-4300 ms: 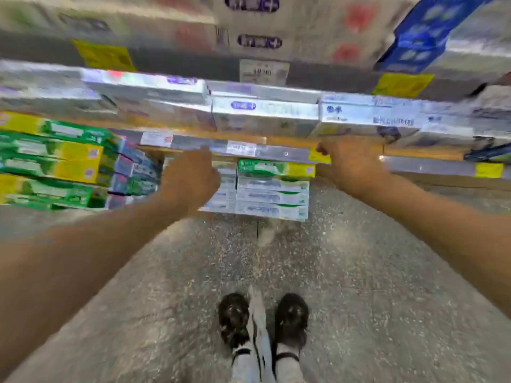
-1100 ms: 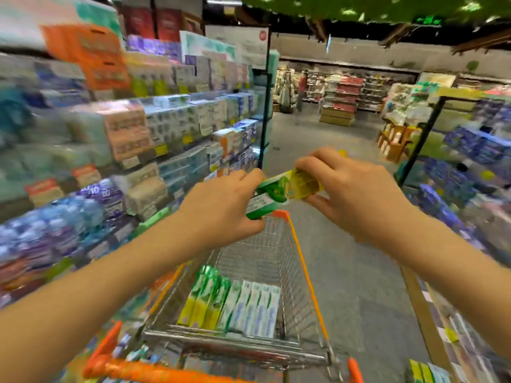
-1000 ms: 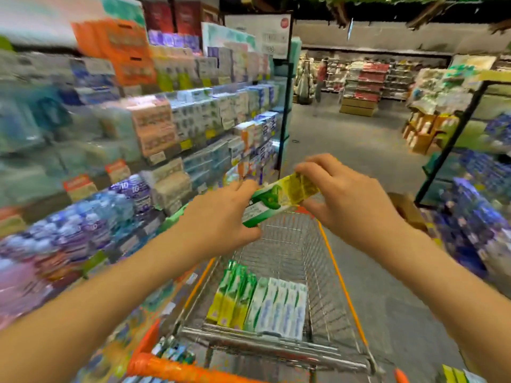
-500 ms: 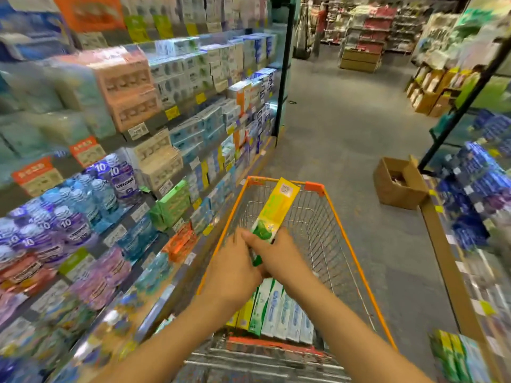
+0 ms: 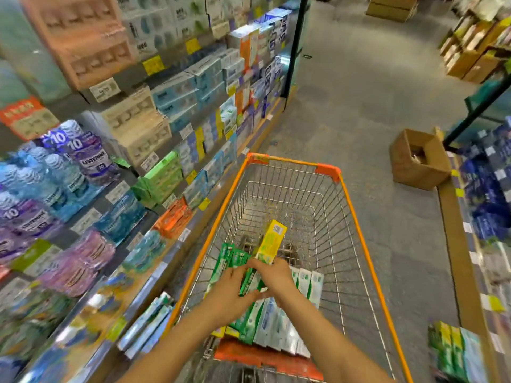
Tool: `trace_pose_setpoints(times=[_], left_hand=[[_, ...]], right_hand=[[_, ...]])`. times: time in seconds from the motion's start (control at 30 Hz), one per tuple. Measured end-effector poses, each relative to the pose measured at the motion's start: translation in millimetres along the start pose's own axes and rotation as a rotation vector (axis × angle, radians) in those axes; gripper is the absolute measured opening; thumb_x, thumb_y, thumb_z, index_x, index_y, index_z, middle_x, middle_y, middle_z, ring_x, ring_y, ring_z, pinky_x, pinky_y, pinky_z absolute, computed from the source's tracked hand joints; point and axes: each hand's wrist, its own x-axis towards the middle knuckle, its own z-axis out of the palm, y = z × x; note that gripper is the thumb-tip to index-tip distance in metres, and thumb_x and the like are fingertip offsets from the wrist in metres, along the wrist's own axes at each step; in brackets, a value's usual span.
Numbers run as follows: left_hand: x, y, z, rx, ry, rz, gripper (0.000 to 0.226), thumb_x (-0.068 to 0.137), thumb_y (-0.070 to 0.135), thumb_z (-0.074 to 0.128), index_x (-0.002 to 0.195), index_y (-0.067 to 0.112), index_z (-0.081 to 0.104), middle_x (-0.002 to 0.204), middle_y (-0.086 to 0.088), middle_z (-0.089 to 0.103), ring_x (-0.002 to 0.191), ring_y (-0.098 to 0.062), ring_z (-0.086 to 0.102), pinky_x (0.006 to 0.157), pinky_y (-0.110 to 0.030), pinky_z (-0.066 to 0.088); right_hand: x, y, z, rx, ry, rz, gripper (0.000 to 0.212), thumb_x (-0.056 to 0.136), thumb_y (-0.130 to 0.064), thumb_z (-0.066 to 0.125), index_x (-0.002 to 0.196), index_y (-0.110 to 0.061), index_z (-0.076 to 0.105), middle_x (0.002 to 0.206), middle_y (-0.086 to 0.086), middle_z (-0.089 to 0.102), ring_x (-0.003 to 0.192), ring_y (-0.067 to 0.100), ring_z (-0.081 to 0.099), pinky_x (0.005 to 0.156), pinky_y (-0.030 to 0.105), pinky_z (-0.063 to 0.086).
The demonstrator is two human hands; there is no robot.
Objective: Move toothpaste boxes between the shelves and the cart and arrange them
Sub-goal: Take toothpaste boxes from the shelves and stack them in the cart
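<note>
Two hands meet over the cart (image 5: 349, 205): right hand (image 5: 276, 277) fingers grip the yellow-green toothpaste box (image 5: 272, 241) by its near end, long axis toward the cart's far edge, above the row of boxes (image 5: 279, 322); left hand (image 5: 231, 294) fingers curl around its near end.

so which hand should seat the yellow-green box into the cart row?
Right, probably. The right hand already holds the yellow-green box upright over the row of boxes; the left hand rests on the green ones.
</note>
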Motion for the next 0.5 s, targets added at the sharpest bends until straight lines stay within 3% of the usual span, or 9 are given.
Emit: trace_pose_setpoints(times=[0.1,0.2,0.27,0.37,0.43,0.5], left_hand=[[13.6,-24.7,3.5,0.0,-0.024,-0.064,0.071,0.096,0.043,0.048,0.152,0.02,0.01,0.158,-0.009,0.012,0.144,-0.023,0.019,0.115,-0.033,0.023],[19.6,-44.5,5.1,0.02,-0.005,-0.083,0.065,0.097,0.04,0.047,0.15,0.02,0.016,0.155,-0.007,0.02,0.14,-0.021,0.027,0.112,-0.031,0.027],[22.0,-55.1,6.1,-0.01,-0.003,-0.102,0.062,0.098,0.038,0.046,0.15,0.02,0.018,0.154,-0.005,0.022,0.139,-0.021,0.03,0.11,-0.029,0.029],[25.9,-66.9,5.6,-0.029,0.032,-0.126,0.057,0.098,0.036,0.046,0.148,0.02,0.023,0.152,-0.003,0.026,0.136,-0.019,0.034,0.109,-0.03,0.031],[27.5,-71.6,5.7,-0.035,0.056,-0.135,0.055,0.098,0.035,0.047,0.146,0.019,0.028,0.15,-0.003,0.031,0.134,-0.018,0.036,0.107,-0.027,0.031],[28.0,-72.2,6.1,-0.045,0.073,-0.118,0.052,0.098,0.031,0.047,0.145,0.017,0.031,0.147,-0.005,0.034,0.132,-0.019,0.038,0.104,-0.024,0.031]], right_hand=[[36.4,23.2,7.9,-0.163,0.022,0.022,0.018,0.086,-0.023,0.065,0.084,-0.006,0.061,0.081,0.016,0.062,0.074,0.03,0.061,0.073,0.053,0.055],[69.3,47.6,15.9,-0.261,0.034,0.073,0.019,0.086,-0.024,0.065,0.078,-0.011,0.054,0.064,0.003,0.051,0.058,0.021,0.049,0.063,0.036,0.051],[86.4,61.1,23.5,-0.263,0.028,0.136,0.021,0.085,-0.025,0.066,0.086,-0.009,0.053,0.064,0.003,0.05,0.058,0.02,0.05,0.062,0.034,0.05],[99.8,73.0,37.8,-0.238,0.008,0.182,0.025,0.085,-0.026,0.067,0.093,-0.009,0.05,0.078,0.006,0.054,0.074,0.025,0.055,0.076,0.045,0.054],[99.3,74.0,43.5,-0.284,-0.003,0.121,0.021,0.086,-0.024,0.066,0.094,-0.013,0.05,0.087,0.006,0.056,0.078,0.024,0.054,0.075,0.038,0.05],[99.0,73.1,41.7,-0.362,-0.01,0.002,0.016,0.085,-0.021,0.066,0.09,-0.015,0.052,0.083,0.004,0.058,0.073,0.021,0.055,0.067,0.031,0.047]])
